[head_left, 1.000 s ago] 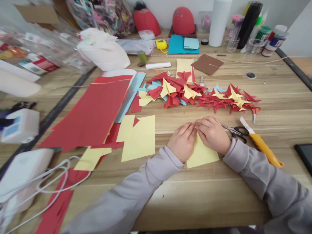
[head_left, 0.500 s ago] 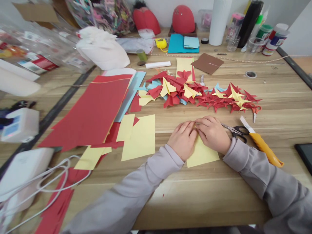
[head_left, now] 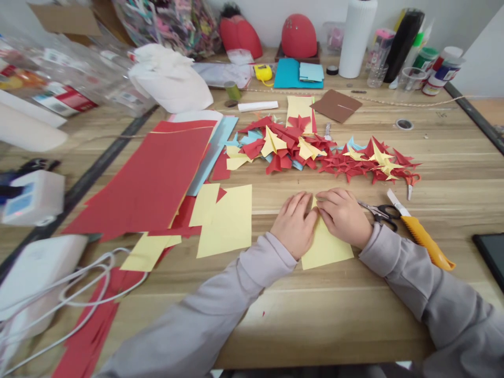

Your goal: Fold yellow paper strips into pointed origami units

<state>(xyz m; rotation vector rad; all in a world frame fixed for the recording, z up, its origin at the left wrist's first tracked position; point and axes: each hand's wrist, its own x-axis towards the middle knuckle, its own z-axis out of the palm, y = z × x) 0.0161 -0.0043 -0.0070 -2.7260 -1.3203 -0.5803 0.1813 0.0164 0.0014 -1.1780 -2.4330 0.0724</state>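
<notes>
A yellow paper piece (head_left: 327, 248) lies on the wooden table with its top end narrowed between my hands. My left hand (head_left: 294, 224) rests on its left edge, fingers together and pressed down on the paper. Against the upper right edge, my right hand (head_left: 344, 216) has its fingers bent and closed on the paper. The fingertips of both hands are close together near the top point. Black-handled scissors (head_left: 381, 212) and a yellow-handled knife (head_left: 427, 241) lie right of my right hand.
Folded red, yellow and blue paper shapes (head_left: 287, 142) are heaped beyond my hands. Yellow sheets (head_left: 228, 226) and large red sheets (head_left: 153, 178) lie to the left. White cables (head_left: 106, 268) loop at lower left. A dark device (head_left: 492, 257) sits at the right edge.
The fingertips of my left hand have shifted slightly left, and more of the paper's top point shows between my hands. The camera view has moved slightly.
</notes>
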